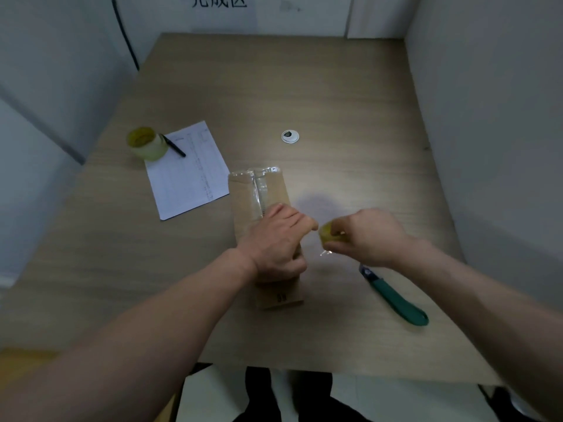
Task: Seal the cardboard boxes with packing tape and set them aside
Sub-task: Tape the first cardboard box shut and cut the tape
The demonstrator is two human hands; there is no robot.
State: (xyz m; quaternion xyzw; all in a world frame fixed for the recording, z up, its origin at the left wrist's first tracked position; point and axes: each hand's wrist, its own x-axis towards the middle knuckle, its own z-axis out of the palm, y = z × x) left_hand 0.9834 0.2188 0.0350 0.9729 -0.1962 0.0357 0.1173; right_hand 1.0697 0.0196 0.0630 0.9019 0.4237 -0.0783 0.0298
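1. Cardboard box (262, 202): narrow and long, lies flat around the middle of the table (335, 95). Its long axis runs from the near edge toward the far edge, tilted slightly left at the far end.
2. A clear tape strip (259, 185) runs along the top seam and wraps over the far end. The near half of the seam is hidden under the hand, so I can't tell if it's taped.
3. Left hand (278, 242): rests on the near half of the box with fingers curled over its right edge and thumb at the side, holding it down.
4. Right hand (365, 236): just right of the box, off its edge, pinching a small yellow tape roll (327, 233). A short loose end of tape seems to hang below it; blurry.
5. Key relation: the roll sits just beside the left fingertips, level with the box's near half. The right hand carries the tape, the left hand steadies. The next pull likely goes along the long axis or across the near end; that's a guess.
6. Green-handled cutter (396, 296): on the table near the right forearm, toward the near right corner, blade end pointing at the hands.
7. Second, bigger tape roll (147, 144): near the left edge, sitting on a paper sheet (189, 178) with a black pen (173, 146) beside it. A white cable grommet (290, 136) sits further back.
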